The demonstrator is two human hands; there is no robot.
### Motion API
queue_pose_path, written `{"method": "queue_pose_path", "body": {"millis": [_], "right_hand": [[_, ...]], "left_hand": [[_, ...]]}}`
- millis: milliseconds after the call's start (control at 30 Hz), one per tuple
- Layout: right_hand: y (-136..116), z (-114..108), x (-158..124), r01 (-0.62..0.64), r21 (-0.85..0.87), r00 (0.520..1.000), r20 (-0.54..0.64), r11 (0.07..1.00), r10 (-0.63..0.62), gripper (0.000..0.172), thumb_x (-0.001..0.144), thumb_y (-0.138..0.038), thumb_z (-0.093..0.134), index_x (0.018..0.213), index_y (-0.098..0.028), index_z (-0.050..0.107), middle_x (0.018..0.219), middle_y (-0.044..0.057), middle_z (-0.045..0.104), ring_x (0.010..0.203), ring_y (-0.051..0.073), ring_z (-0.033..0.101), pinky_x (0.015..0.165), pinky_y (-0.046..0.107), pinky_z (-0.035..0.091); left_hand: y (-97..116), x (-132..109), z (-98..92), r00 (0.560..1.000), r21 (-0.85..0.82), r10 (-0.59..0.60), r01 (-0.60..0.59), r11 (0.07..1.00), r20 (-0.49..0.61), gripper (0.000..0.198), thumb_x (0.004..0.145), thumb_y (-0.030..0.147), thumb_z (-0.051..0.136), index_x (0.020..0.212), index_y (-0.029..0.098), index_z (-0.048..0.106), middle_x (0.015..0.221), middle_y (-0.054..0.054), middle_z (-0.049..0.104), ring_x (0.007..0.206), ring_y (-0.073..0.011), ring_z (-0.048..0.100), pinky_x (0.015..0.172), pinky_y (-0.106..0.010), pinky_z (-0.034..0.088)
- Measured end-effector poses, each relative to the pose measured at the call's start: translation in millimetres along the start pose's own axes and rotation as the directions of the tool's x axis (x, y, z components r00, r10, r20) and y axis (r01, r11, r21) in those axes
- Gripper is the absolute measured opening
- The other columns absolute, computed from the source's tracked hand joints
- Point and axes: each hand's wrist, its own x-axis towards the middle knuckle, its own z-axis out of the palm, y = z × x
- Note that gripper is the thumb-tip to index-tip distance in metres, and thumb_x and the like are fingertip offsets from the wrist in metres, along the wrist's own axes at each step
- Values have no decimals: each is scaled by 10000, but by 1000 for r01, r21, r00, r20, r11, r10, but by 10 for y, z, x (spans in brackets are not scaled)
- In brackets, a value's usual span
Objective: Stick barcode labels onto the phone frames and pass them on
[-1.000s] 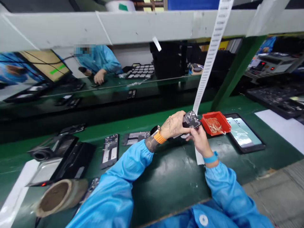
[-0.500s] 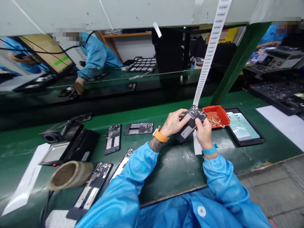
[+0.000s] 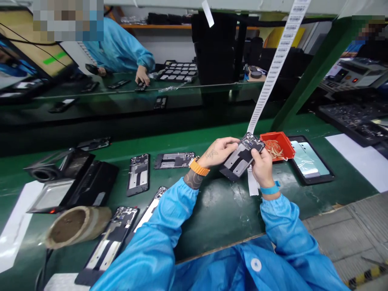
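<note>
Between my two hands is an opened smartphone (image 3: 239,159), its circuit board and bare metal inner side facing up, held at a slant above the bench. My right hand (image 3: 262,166) grips its right edge, thumb on top. My left hand (image 3: 220,152) is closed at the upper left edge, fingertips pinched together against the phone; part of them is hidden behind it. A long strip of barcode labels (image 3: 269,76) hangs down behind the phone, and its lower end lies on the bench. Just right of the phone, a red bin (image 3: 287,150) contains rubber bands.
Several opened phones, including one upright (image 3: 138,174) and one sideways (image 3: 175,160), lie left. Nearby stand a round pot (image 3: 87,226) and a black device (image 3: 96,182). A black tray (image 3: 325,178) with pale panels is right. A co-worker's hand (image 3: 142,76) touches a phone opposite.
My left fingers have slid from the phone's inner face to its upper left edge, while my right hand keeps its grip. Across the bench, the co-worker's hand has moved right. The view has shifted slightly.
</note>
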Motion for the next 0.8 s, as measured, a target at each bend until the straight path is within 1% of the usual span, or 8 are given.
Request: {"method": "queue_pose_path", "body": {"millis": [100, 233, 300, 400, 500, 567, 700, 800], "right_hand": [[6, 2, 1, -15, 5, 1000, 7, 1000, 15, 428, 854, -547, 660, 1101, -198, 685, 1049, 83, 750, 1018, 274, 681, 913, 436, 549], [9, 13, 2, -33, 12, 999, 13, 999, 33, 445, 850, -562, 657, 1110, -201, 680, 1062, 86, 749, 1035, 279, 680, 913, 441, 553], [12, 15, 3, -38, 18, 999, 16, 999, 37, 454, 850, -571, 654, 1113, -202, 677, 1065, 87, 749, 1030, 278, 684, 897, 433, 561], [19, 9, 8, -25, 35, 1000, 18, 999, 24, 441, 849, -566, 657, 1101, -204, 678, 1069, 86, 748, 1008, 271, 694, 880, 421, 567], [22, -2, 13, -8, 85, 1000, 17, 996, 6, 402, 847, -534, 672, 1083, -210, 678, 1087, 83, 747, 1003, 263, 701, 911, 428, 560], [10, -4, 10, -11, 123, 1000, 22, 992, 9, 384, 850, -520, 671, 1085, -217, 674, 1103, 80, 744, 1010, 260, 703, 936, 436, 553], [-49, 7, -6, -1, 133, 1000, 1, 991, 1, 394, 856, -524, 647, 1105, -220, 672, 1139, 77, 736, 1056, 263, 693, 989, 444, 532], [-88, 23, -14, 13, 149, 999, -47, 989, -6, 378, 853, -506, 643, 1089, -212, 675, 1123, 73, 737, 1048, 260, 690, 1008, 443, 518]], "left_hand": [[-3, -22, 41, 1000, 22, 0, -1, 1000, 23, 417, 844, 415, 697, 1141, 122, 677, 727, -12, 670, 624, -125, 583, 583, -216, 445], [-11, -30, 86, 997, 113, 37, -30, 993, -66, 340, 849, 341, 681, 1117, 132, 703, 769, -30, 690, 718, -150, 628, 654, -230, 479], [-34, -22, 88, 999, 55, 17, -15, 998, -40, 353, 878, 339, 645, 1157, 135, 713, 803, -38, 708, 710, -148, 628, 632, -227, 468], [-75, -6, 85, 999, -190, -18, 24, 982, 33, 366, 875, 365, 659, 1151, 136, 734, 911, -56, 742, 745, -151, 649, 665, -237, 487], [-100, -2, 96, 996, -463, -63, 87, 882, 65, 341, 806, 372, 749, 1045, 129, 765, 991, -76, 752, 845, -172, 673, 770, -265, 518], [-107, -11, 116, 983, -597, -139, 182, 781, 117, 347, 746, 361, 811, 1000, 129, 768, 959, -78, 751, 822, -171, 674, 760, -273, 524], [-111, -44, 210, 938, -740, -236, 346, 576, 255, 368, 662, 292, 879, 977, 158, 743, 898, -40, 720, 736, -138, 657, 716, -275, 533], [-109, -58, 311, 943, -789, -231, 328, 520, 239, 363, 661, 285, 888, 961, 177, 714, 884, -6, 683, 725, -118, 645, 706, -258, 533]]}}
